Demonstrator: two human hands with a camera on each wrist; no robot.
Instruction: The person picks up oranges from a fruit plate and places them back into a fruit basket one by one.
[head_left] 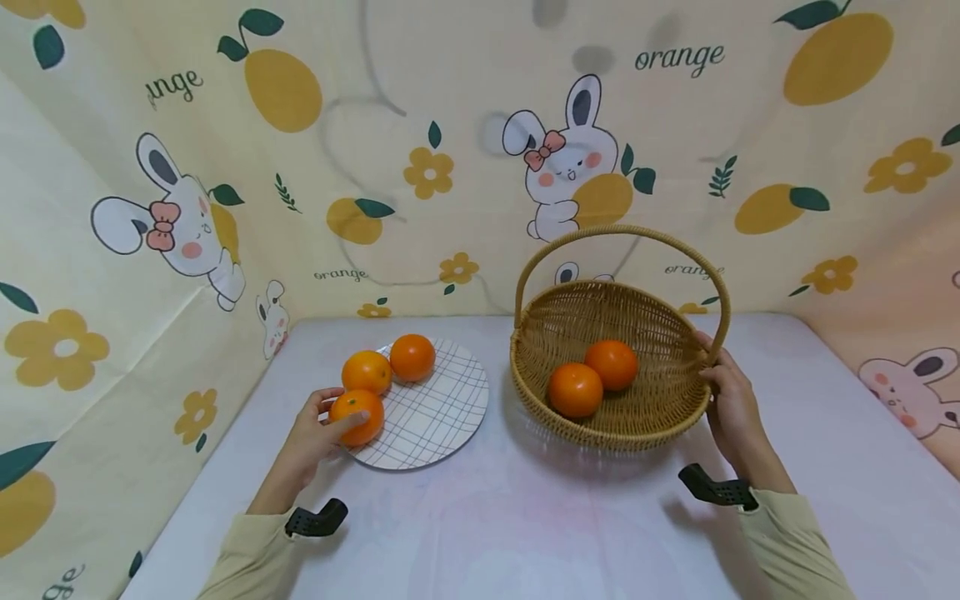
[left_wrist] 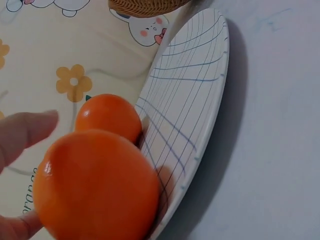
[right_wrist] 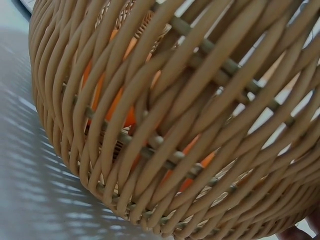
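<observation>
The front orange (head_left: pixel 356 403) is grasped by the left hand (head_left: pixel 315 433), with the thumb laid across its near side and the fingers curled round its left; it is held at the left edge of the white plate (head_left: pixel 435 421), whose surface is crossed by thin dark lines, though whether its underside meets the plate cannot be told; just behind it, at the plate's left rim, the middle orange (head_left: pixel 367 372) is seen, and beside that, further right, the rear orange (head_left: pixel 412 358); the wicker basket (head_left: pixel 663 342) is gripped at its right rim, near the foot of the arched handle (head_left: pixel 626 231), by the right hand (head_left: pixel 733 404); its mouth is tipped toward the person, and whether its base is borne by the desk (head_left: pixel 510 525) cannot be told; inside it, the lower orange (head_left: pixel 575 390) and the upper orange (head_left: pixel 612 365) are shown side by side; in the right wrist view, orange patches are glimpsed through the weave; the desk is backed by a cream cloth (head_left: pixel 465 67) printed with rabbits, flowers and fruit.
</observation>
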